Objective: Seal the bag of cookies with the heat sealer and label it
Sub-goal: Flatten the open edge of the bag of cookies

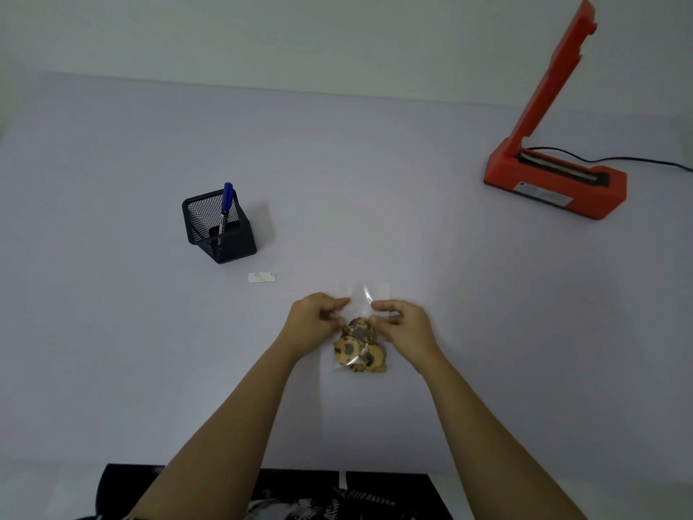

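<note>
Several cookies (359,349), pale brown with dark chocolate patches, sit bunched in the lower end of a clear plastic bag (365,302) that lies on the white table (375,182), close to the person and a little right of the middle. The bag's empty upper part stretches away from the person, nearly invisible against the tabletop except for a bright crease of glare. No print or brand shows on the bag.

The left hand (313,319) pinches the bag's left side just above the cookies, fingers curled shut on the plastic. The right hand (403,320) does the same on the right side, thumb and fingers closed on the film beside the topmost cookie. Both bare forearms reach in from the near edge of the table.

Just beyond and left of the hands lies a small white rectangular label (261,277), flat on the table; faint marks sit at its corners, but nothing on it can be read. Behind it stands a black mesh pen holder (219,227) with a blue-capped marker (226,206) leaning inside; there is writing along the marker's barrel, too small to make out.

Well off to the far right sits the red-orange heat sealer (555,185), its arm raised steeply, the sealing strip exposed along the base. A silver plate on its front face carries print that is too blurred to read. A black cord (637,161) runs from behind it off the right edge.
</note>
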### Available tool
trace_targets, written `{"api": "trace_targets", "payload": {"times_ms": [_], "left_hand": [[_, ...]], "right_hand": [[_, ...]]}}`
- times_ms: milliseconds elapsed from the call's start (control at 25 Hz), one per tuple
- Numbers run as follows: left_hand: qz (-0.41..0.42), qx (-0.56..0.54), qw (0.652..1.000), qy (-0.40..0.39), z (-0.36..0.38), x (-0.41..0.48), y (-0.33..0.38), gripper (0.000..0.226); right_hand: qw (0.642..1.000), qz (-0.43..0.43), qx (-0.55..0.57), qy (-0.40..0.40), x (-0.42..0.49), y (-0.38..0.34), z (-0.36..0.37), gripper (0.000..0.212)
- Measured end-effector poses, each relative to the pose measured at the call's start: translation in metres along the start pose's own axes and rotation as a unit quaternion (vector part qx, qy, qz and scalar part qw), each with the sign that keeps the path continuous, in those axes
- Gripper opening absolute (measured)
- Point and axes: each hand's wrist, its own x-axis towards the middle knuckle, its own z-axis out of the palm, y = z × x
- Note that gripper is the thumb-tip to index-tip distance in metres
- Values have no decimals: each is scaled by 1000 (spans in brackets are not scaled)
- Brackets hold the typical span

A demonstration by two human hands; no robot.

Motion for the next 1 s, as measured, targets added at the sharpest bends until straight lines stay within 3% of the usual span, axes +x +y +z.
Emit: {"api": "trace_targets", "payload": {"times_ms": [160,440,600,840,1000], "left_hand": [[-6,13,1000,3,-3,1,0,38],[34,72,997,13,1,0,-1,26],[-3,93,996,-8,-2,3,4,24],[-75,50,994,64,7,1,14,23],[-83,64,991,80,13,-1,15,25]], "right_hand": [[999,-5,-40,18,1,-2,3,23],[982,-84,-165,35,1,-6,7,22],[982,-70,-173,42,2,-5,5,22],[978,-57,-193,60,2,-5,6,20],[972,-68,-208,85,-1,-2,3,9]]}}
